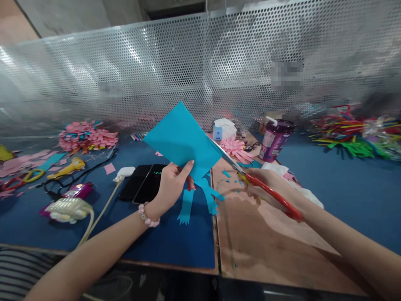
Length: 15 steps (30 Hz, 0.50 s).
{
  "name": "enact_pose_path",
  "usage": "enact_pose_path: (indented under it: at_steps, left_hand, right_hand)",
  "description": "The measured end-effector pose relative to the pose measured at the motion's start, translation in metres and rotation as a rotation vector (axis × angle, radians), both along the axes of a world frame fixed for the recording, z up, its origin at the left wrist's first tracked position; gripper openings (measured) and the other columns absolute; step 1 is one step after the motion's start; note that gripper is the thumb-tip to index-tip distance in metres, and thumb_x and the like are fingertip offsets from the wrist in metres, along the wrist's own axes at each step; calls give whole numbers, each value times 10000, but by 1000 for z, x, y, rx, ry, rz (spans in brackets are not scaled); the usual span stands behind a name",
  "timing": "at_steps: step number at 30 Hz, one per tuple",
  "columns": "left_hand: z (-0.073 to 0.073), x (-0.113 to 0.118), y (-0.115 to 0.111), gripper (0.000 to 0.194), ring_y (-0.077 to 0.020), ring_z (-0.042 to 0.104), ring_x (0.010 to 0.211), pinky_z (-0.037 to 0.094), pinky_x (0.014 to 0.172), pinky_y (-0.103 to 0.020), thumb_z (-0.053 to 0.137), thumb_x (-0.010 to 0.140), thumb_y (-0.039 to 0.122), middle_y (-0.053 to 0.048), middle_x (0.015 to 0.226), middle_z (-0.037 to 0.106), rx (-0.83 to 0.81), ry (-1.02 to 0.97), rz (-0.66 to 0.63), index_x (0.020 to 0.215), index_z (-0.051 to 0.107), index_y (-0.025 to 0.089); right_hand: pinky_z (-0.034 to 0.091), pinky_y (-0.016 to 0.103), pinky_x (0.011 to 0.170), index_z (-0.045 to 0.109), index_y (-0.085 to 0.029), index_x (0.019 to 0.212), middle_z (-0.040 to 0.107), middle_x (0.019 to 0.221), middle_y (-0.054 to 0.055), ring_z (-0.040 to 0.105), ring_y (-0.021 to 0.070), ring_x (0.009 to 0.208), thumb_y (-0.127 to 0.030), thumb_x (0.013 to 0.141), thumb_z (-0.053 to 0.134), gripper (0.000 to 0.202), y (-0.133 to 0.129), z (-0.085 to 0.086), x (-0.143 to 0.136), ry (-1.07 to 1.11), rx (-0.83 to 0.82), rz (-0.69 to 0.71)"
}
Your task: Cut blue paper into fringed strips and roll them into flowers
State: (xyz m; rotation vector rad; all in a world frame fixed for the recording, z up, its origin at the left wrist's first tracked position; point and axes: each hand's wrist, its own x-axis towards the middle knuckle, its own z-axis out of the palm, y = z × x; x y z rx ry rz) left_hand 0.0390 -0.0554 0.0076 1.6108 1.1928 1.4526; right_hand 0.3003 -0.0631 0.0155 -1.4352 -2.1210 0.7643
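Note:
My left hand (175, 182) pinches the lower edge of a square sheet of blue paper (181, 138), which I hold up tilted on one corner. In my right hand (269, 184) is a pair of scissors with red and yellow handles (269, 194). Their blades meet the paper's right edge; whether they are parted is hard to see. Below my left hand, cut blue paper strips (187, 207) with jagged ends lie on the blue tabletop. Small blue scraps (227, 174) are scattered on the bare wood near the scissors.
Pink paper flowers (87, 136) and another pair of scissors (21, 179) lie at left. A phone (148, 186) and a cabled plug (125, 172) sit near my left wrist. Behind are a tissue box (224, 130), a purple cup (275, 140) and a perforated metal screen (175, 62).

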Motion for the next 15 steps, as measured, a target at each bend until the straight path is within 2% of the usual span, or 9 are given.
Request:
enact_pose_path:
  at_steps: [6,12,15]
  left_hand:
    - [1,-2,1,576,-90,529,373,502,554,-231,537,878,414,-13,354,523,12,83,16,356,427,197]
    - [2,-2,-1,548,-92,532,364,505,562,-243,523,887,413,-3,364,530,-7,61,-42,388,455,195]
    - [1,-2,0,576,-86,547,378,519,655,-252,510,893,428,-12,371,543,4,94,-33,370,458,193]
  right_hand:
    - [413,236,501,546,-179,803,593,668,-13,568,141,570,-280,783,499,113,0,3,-2,5,-16,9]
    - [448,249,515,536,-177,818,611,693,0,595,148,578,-260,793,483,102,4,-2,1,46,-18,16]
    - [463,254,507,527,-173,846,614,708,8,596,149,570,-272,799,482,118,5,-5,2,87,-60,5]
